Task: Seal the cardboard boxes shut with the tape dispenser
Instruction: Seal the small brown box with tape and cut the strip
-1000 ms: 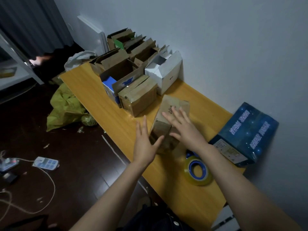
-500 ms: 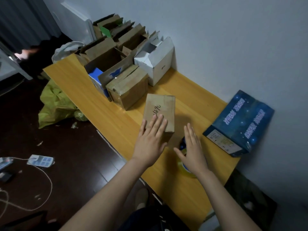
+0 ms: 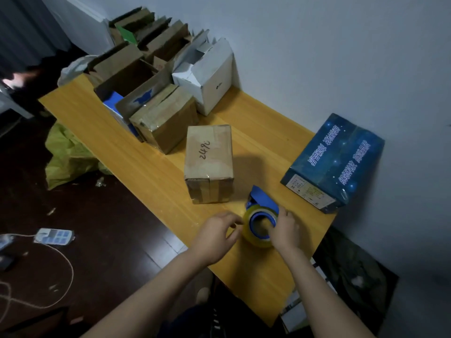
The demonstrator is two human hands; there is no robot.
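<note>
Both hands have left the box [image 3: 208, 164] and dropped to the dispenser [image 3: 260, 224] at the table's [image 3: 151, 172] near edge; the right hand [image 3: 284, 231] grips it, fingers over the blue core, while the left hand [image 3: 214, 236] curls at the roll's left rim, though I cannot tell if it pinches tape. Just beyond, the box marked 2490 stands closed, apart from both hands. A blue carton [image 3: 334, 162] lies to its right by the wall, and a taped box [image 3: 168, 123], a white box [image 3: 207, 76] and open boxes [image 3: 127, 69] crowd the far end.
</note>
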